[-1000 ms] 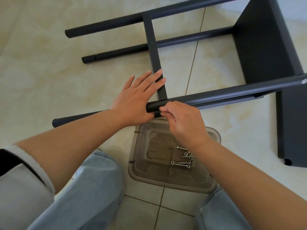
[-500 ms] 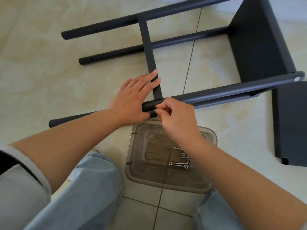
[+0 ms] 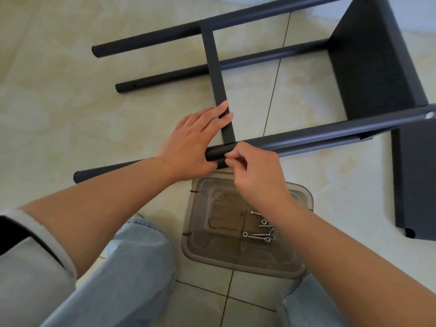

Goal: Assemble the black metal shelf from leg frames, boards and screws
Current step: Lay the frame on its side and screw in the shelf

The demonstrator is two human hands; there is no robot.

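Head view: the part-built shelf is shown lying on its side on the tiled floor, w/ one board already fixed betw. the leg frames and a second board lying flat just beside it at right. The near leg tube is steadied by the left hand, fingers straight and laid flat over tube and crossbar, while the right hand is pinched at the tube's side, prob. on a screw, though the screw itself cannot be seen. The step is judged to be screw fitting at the crossbar joint; next, threading by fingertip twists is called for, then another screw from the spare screws in the clear plastic tray below the wrist.
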